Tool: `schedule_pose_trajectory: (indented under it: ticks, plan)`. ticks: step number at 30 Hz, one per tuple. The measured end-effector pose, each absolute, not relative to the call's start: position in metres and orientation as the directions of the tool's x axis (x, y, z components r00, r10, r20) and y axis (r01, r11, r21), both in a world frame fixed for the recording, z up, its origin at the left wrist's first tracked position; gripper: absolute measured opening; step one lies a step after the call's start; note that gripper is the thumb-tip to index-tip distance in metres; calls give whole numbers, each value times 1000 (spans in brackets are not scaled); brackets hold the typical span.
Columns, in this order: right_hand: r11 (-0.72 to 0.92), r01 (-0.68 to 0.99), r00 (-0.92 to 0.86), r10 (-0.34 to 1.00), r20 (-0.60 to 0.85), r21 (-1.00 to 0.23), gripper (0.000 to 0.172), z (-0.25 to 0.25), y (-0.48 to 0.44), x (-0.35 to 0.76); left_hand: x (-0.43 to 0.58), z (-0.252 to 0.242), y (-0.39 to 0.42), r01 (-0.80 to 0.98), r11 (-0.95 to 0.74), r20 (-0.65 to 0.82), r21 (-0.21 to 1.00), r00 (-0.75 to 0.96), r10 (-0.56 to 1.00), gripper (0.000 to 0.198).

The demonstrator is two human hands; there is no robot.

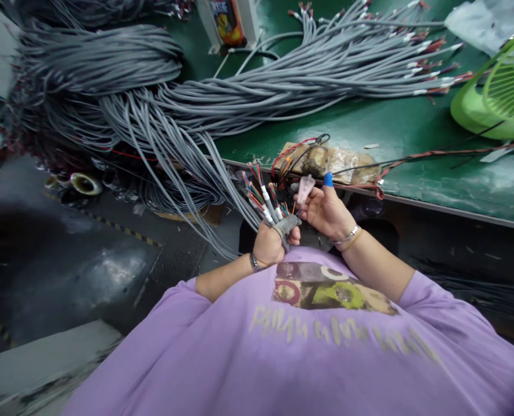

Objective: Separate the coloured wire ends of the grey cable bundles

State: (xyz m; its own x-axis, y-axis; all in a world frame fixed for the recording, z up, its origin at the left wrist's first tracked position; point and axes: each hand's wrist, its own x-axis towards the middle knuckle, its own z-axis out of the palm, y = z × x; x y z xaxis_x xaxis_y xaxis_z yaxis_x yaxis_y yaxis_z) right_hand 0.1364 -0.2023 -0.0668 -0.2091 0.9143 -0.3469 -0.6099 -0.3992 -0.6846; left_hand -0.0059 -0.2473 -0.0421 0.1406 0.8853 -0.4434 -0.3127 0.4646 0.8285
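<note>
My left hand (270,242) is closed round a bundle of grey multi-core cables (267,201) at my waist. Their stripped ends point upward, fanning out in thin coloured wires with white bands below. A grey covering wraps one of its digits. Close by on the right, my right hand (326,212) has its thumb and forefinger apart, beside the wire ends. Blue tape (328,179) wraps one fingertip, and a pinkish translucent piece (305,188) sits at another, seemingly a finger cover. Whether the lower curled fingers touch a wire is unclear.
A long pile of grey cables (257,98) spreads across the green table (434,173). A taped board with wires (339,162) lies at the table's edge. A green fan-like guard (495,92) stands at right; a clear plastic bag (482,23) lies behind it.
</note>
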Motion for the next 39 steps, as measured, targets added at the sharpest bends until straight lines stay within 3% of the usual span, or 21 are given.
schedule_pose_trajectory:
  ticks: [5, 8, 14, 19, 25, 32, 39]
  plan:
    - [-367, -652, -142, 919, -369, -663, 38, -66, -203, 135, -5, -41, -245, -343, 445, -440, 827, 99, 893, 34]
    - [-306, -631, -85, 941, -328, -713, 41, -70, -203, 134, -3, -42, -241, -375, 433, -438, 820, 78, 896, 33]
    - [-86, -482, 232, 947, -222, -872, 57, -75, -202, 129, 0, -44, -239, -390, 426, -427, 817, 88, 900, 36]
    - [-282, -603, -42, 945, -324, -746, 60, -72, -197, 125, 2, -45, -239, -394, 427, -430, 814, 85, 899, 37]
    - [-279, -726, -14, 920, -392, -628, 50, -66, -193, 121, 2, -53, -238, -355, 431, -431, 830, 81, 898, 36]
    - [-317, -698, -61, 920, -388, -642, 55, -74, -196, 123, 1, -50, -239, -353, 433, -429, 829, 95, 898, 37]
    - [-407, -585, -286, 913, -290, -701, 61, -87, -219, 141, -6, -47, -244, -344, 419, -418, 840, 82, 905, 36]
